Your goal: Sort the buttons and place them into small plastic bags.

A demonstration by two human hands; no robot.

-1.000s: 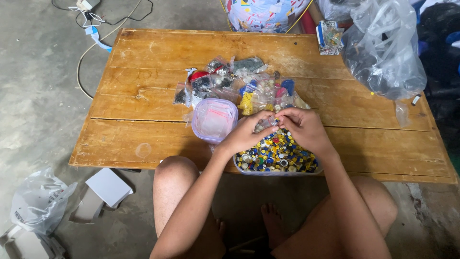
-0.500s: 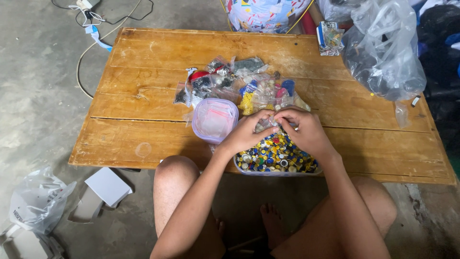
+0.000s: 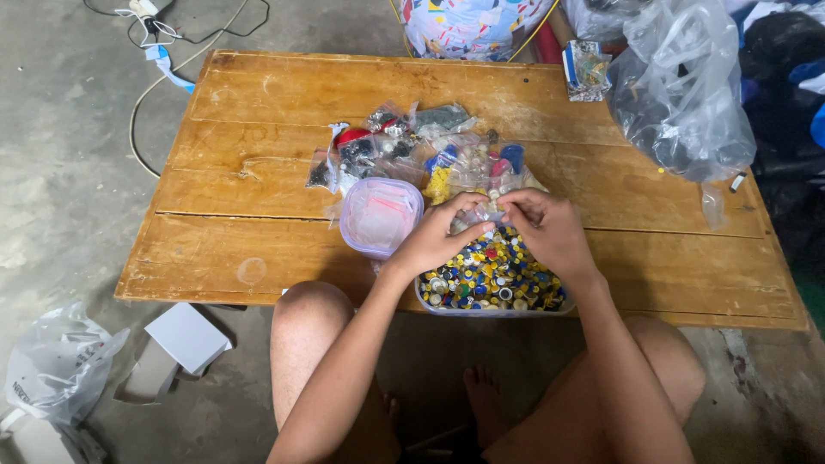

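Observation:
My left hand [image 3: 436, 238] and my right hand [image 3: 545, 227] meet over a clear tub [image 3: 491, 279] filled with small yellow, blue and white round pieces at the near edge of a low wooden table [image 3: 258, 112]. Both sets of fingertips pinch a small clear plastic bag [image 3: 483, 213] held just above the tub. A round clear container with a pale purple lid [image 3: 380, 216] stands to the left of my left hand. Behind my hands lies a heap of small clear bags [image 3: 412, 146] holding coloured parts.
A large clear plastic bag [image 3: 679, 86] lies at the table's far right, a small packet [image 3: 587, 70] beside it. A colourful bag [image 3: 468, 26] stands beyond the table. On the concrete floor are cables [image 3: 163, 34], white boxes [image 3: 185, 337] and a plastic bag [image 3: 56, 365].
Both hands stay together over the tub. The fingers have shifted slightly on the small bag.

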